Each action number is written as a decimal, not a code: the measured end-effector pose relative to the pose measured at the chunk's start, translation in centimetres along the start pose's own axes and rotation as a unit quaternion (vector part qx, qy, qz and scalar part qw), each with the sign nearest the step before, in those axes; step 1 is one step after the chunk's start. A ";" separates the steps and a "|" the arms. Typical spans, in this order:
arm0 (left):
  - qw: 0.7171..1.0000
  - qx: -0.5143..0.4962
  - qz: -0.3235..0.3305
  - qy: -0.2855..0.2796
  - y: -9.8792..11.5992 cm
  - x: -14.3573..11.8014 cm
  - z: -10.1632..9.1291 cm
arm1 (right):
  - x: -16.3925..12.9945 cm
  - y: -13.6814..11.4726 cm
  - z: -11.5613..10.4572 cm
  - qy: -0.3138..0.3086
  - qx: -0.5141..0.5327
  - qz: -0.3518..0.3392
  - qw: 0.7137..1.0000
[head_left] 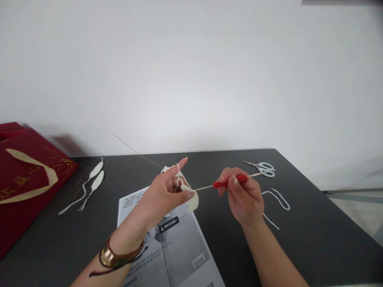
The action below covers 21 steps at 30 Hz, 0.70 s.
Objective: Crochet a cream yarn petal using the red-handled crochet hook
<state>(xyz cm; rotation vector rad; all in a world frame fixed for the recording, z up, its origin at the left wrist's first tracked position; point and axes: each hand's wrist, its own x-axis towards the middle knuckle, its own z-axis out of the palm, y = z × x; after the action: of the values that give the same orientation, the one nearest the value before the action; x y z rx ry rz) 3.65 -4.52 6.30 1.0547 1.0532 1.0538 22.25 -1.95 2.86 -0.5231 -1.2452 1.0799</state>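
My left hand point(163, 195) pinches a small white crochet piece point(193, 203) between thumb and fingers. White yarn point(178, 169) loops round its raised index finger. In my right hand point(243, 195) is a crochet hook point(230, 181) with a red grip, held like a pen. Its thin metal shaft points left, and the tip meets the crochet piece by my left thumb. A thin wire point(136, 151) sticks out from behind my left hand towards the upper left. Below the hands lies a printed sheet point(191, 247), partly covered by my left hand and forearm.
Two white leaf-shaped crochet pieces point(97, 181) with yarn tails lie at the left, near a dark red gift bag point(30, 179). Scissors point(263, 168) with pale handles and a loose piece of white yarn point(283, 204) lie right on the dark table point(314, 239). A white wall stands behind.
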 end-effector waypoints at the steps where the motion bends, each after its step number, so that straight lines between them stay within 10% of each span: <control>1: 1.000 0.007 0.003 0.005 0.0 0.0 0.0 | -0.1 0.0 -0.1 -0.006 -0.018 -0.013 1.000; 8: 0.997 0.044 0.027 0.060 -0.2 0.5 0.1 | -1.0 -0.6 0.0 -0.067 -0.184 -0.128 0.972; 21: 0.971 0.028 0.102 0.214 -1.6 1.4 0.9 | -2.5 0.1 1.4 -0.148 -0.421 -0.379 0.811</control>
<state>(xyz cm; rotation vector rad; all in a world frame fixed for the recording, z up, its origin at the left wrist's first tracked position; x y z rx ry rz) 4.99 -3.55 4.67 1.0205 1.3434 1.4695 21.08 -4.35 2.00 -0.4351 -1.9769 -0.1362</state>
